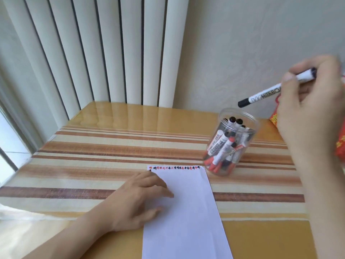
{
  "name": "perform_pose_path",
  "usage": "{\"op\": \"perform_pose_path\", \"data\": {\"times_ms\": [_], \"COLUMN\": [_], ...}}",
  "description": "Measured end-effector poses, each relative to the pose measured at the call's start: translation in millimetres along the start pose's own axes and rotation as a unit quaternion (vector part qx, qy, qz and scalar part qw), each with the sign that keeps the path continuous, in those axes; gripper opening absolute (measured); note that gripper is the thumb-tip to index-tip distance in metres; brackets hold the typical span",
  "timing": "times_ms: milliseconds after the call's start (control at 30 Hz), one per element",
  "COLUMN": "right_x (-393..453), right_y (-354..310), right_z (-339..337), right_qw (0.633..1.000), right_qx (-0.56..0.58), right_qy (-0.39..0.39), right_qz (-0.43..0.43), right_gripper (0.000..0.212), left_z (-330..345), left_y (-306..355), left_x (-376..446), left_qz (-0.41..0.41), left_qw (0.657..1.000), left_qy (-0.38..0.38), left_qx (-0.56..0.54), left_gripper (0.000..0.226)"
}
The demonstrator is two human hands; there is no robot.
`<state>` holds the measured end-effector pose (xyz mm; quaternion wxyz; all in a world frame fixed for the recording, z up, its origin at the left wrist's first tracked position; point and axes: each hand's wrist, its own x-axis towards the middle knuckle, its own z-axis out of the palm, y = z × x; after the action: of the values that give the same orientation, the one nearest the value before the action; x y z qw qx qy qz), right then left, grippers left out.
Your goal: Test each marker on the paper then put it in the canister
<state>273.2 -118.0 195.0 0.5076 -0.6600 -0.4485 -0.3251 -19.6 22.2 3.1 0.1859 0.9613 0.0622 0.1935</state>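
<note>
Right hand (306,101) raised at the far right, above and just right of the canister (230,142); it pinches a black-capped whiteboard marker (265,92) by its rear end, thumb and fingers curled round the barrel; marker's long axis runs diagonally, capped end pointing down-left and hanging over the canister's open mouth, near it but not in it; cap looks on, so my guess is this one is already tested and the drop-in is the step in hand; to land it the hand needs to go down and a little left, tipping the barrel closer to upright so the low end clears the rim; risk is snagging on the markers already standing inside, which crowd the mouth; canister is clear plastic, upright, on the striped tablecloth (112,146), holding many red and black markers, just beside the paper's far right corner; paper (186,212) lies lengthways, one row of small red and black test marks along its far edge, rest blank; left hand (138,200) rests flat on the paper's left edge, fingers spread and relaxed, holding nothing, pinning the sheet; right hand is clearly the nearer one to the canister; red packaging (274,118) partly hidden behind the right hand.
</note>
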Motion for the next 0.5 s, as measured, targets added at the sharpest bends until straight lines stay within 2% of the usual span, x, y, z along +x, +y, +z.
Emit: {"op": "perform_pose_path", "data": {"times_ms": [67, 100, 133, 200, 233, 300, 367, 433, 500], "right_x": [5.7, 5.0, 1.7, -9.0, -14.1, -17.5, -17.8, -19.0, -22.1], "right_y": [18.6, 23.2, 26.5, 30.0, 30.0, 32.2, 35.0, 39.9, 43.6], "right_z": [7.4, 14.0, 22.3, 37.4, 42.2, 47.1, 48.9, 50.4, 46.6], "right_qw": [0.995, 0.986, 0.971, 0.919, 0.895, 0.877, 0.882, 0.899, 0.917], "right_qx": [-0.069, -0.086, -0.102, -0.156, -0.186, -0.204, -0.181, -0.149, -0.141], "right_qy": [-0.076, -0.139, -0.214, -0.36, -0.403, -0.432, -0.433, -0.409, -0.374], "right_qz": [0.007, 0.017, 0.032, 0.039, 0.041, 0.046, 0.045, 0.042, 0.017], "right_gripper": [0.014, 0.013, 0.016, 0.04, 0.052, 0.066, 0.071, 0.066, 0.058], "left_z": [3.5, 4.2, 4.3, 3.3, 3.2, 3.5, 3.9, 4.2, -6.0], "left_y": [-2.5, -3.1, -3.3, -2.7, -3.2, -3.0, -1.0, 2.5, -0.1], "left_x": [1.6, 1.8, 2.2, 1.6, 0.5, 2.1, 1.4, -1.6, 0.1], "left_qz": [0.016, 0.019, 0.02, 0.017, 0.016, 0.008, 0.015, 0.011, 0.0], "left_qw": [1.0, 1.0, 1.0, 1.0, 1.0, 1.0, 1.0, 1.0, 1.0], "left_qy": [-0.018, -0.02, -0.021, -0.022, -0.024, -0.018, -0.02, -0.018, 0.02], "left_qx": [0.008, 0.009, 0.006, 0.005, 0.009, 0.008, 0.0, -0.01, -0.01], "left_gripper": [0.026, 0.025, 0.025, 0.025, 0.025, 0.025, 0.026, 0.027, 0.029]}}
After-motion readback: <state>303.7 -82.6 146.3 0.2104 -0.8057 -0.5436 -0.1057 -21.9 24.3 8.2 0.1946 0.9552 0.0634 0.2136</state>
